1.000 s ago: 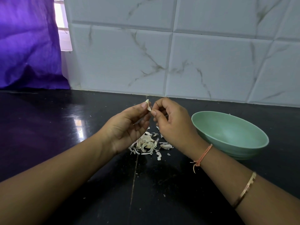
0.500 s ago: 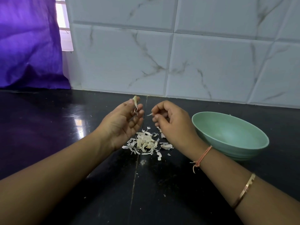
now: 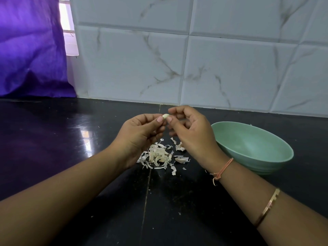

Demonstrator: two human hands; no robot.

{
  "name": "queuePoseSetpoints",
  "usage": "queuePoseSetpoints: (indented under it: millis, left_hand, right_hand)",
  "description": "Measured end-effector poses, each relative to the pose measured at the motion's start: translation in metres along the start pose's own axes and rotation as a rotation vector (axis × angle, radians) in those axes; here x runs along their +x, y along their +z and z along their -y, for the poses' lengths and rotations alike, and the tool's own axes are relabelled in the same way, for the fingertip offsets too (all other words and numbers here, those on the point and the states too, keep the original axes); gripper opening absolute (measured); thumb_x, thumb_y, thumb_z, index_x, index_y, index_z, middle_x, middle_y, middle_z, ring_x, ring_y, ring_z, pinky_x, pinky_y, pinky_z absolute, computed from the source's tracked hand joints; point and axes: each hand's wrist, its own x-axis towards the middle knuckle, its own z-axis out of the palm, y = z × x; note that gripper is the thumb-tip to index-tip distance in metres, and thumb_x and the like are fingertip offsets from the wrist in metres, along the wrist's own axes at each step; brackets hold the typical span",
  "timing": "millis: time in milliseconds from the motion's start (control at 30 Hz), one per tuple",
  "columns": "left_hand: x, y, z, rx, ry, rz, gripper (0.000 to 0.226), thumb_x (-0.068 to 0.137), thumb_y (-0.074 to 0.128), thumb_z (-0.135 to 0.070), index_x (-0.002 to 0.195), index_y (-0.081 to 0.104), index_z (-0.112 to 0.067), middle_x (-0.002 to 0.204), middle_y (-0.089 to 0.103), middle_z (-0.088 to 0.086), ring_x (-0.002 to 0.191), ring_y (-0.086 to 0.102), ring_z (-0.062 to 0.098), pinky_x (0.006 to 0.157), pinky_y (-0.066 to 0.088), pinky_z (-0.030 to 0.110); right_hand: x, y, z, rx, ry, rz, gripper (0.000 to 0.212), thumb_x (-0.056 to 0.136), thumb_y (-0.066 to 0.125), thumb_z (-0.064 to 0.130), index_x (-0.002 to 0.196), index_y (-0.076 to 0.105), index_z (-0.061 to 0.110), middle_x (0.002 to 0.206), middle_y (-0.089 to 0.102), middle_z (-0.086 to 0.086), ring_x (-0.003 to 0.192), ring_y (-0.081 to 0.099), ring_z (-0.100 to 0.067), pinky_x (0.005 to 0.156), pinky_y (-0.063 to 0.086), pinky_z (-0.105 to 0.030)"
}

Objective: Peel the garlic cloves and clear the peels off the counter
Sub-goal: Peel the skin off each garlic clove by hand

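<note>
**A:** Head camera: the garlic clove (image 3: 165,116) is up above the counter (image 3: 53,139), with the left hand (image 3: 140,137) pinching one end between thumb and forefinger.

**B:** The right hand (image 3: 190,132) nips the other end, so its long axis runs hand to hand.

**A:** The peels (image 3: 158,157) are heaped directly beneath. The green bowl (image 3: 276,157) lies off right, nearer the right hand, so that's probably the hand to drop it.

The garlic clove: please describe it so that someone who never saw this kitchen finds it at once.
On the black counter lies a pile of peels. Above it the left hand and right hand meet, pinching the garlic clove between their fingertips. Unlike the flat scraps below, it is plump, smooth and off the counter.
</note>
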Motion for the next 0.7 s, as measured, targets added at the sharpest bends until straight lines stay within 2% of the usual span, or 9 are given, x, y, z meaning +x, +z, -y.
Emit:
queuePoseSetpoints:
  millis: [67, 200, 300, 400, 533, 700]
  left_hand:
    - [-0.0012, 0.0009, 0.0006, 0.028, 0.002, 0.013, 0.009, 0.082, 0.059, -0.009, 0.088, 0.063, -0.005, 0.065, 0.067, -0.002, 0.058, 0.061, 0.002, 0.058, 0.052, 0.014]
    - [-0.0015, 0.0005, 0.0016, 0.161, 0.042, 0.011, 0.01, 0.081, 0.061, -0.017, 0.081, 0.064, -0.007, 0.067, 0.067, -0.001, 0.058, 0.06, 0.003, 0.057, 0.051, 0.015]
    - [-0.002, 0.0012, 0.0003, 0.228, 0.107, 0.011, 0.012, 0.082, 0.06, -0.016, 0.075, 0.062, -0.007, 0.06, 0.065, -0.003, 0.055, 0.058, 0.002, 0.056, 0.05, 0.014]
    - [-0.0031, 0.0018, -0.0026, 0.232, 0.155, 0.026, 0.012, 0.079, 0.061, -0.017, 0.072, 0.062, -0.007, 0.058, 0.065, -0.003, 0.054, 0.057, 0.002, 0.056, 0.05, 0.014]
    - [-0.0035, 0.0014, -0.0045, 0.226, 0.165, 0.056, 0.014, 0.075, 0.061, -0.021, 0.073, 0.063, -0.008, 0.058, 0.064, -0.004, 0.055, 0.057, 0.002, 0.058, 0.05, 0.014]
    - [-0.0052, 0.002, -0.006, 0.208, 0.148, 0.132, 0.018, 0.075, 0.057, -0.025, 0.077, 0.062, -0.008, 0.059, 0.062, -0.006, 0.055, 0.054, 0.001, 0.059, 0.049, 0.013]
  right_hand:
    - [0.0, -0.0008, 0.0017, 0.01, -0.021, 0.012, 0.011, 0.086, 0.064, 0.012, 0.087, 0.064, 0.023, 0.081, 0.068, 0.002, 0.076, 0.066, -0.017, 0.076, 0.057, -0.038]
    - [0.0, -0.0027, 0.0051, 0.06, -0.011, 0.011, 0.015, 0.087, 0.061, 0.005, 0.078, 0.062, 0.018, 0.069, 0.062, 0.005, 0.06, 0.058, -0.002, 0.062, 0.053, -0.02]
    - [-0.0005, -0.0024, 0.0064, 0.134, 0.047, 0.018, 0.019, 0.089, 0.058, 0.004, 0.077, 0.061, 0.018, 0.068, 0.062, 0.001, 0.057, 0.056, -0.002, 0.058, 0.051, -0.018]
    - [-0.0004, -0.0024, 0.008, 0.326, 0.144, 0.057, 0.016, 0.091, 0.054, 0.002, 0.08, 0.062, 0.011, 0.066, 0.061, -0.001, 0.055, 0.055, -0.003, 0.056, 0.05, -0.017]
    - [0.0008, -0.0049, 0.0084, 0.551, 0.277, 0.131, 0.011, 0.091, 0.053, 0.003, 0.087, 0.062, 0.005, 0.062, 0.059, 0.0, 0.054, 0.053, -0.005, 0.056, 0.049, -0.017]
    - [0.0016, -0.0068, 0.0103, 0.748, 0.401, 0.193, 0.012, 0.09, 0.052, 0.003, 0.086, 0.064, 0.004, 0.063, 0.059, -0.002, 0.055, 0.054, -0.006, 0.053, 0.049, -0.016]
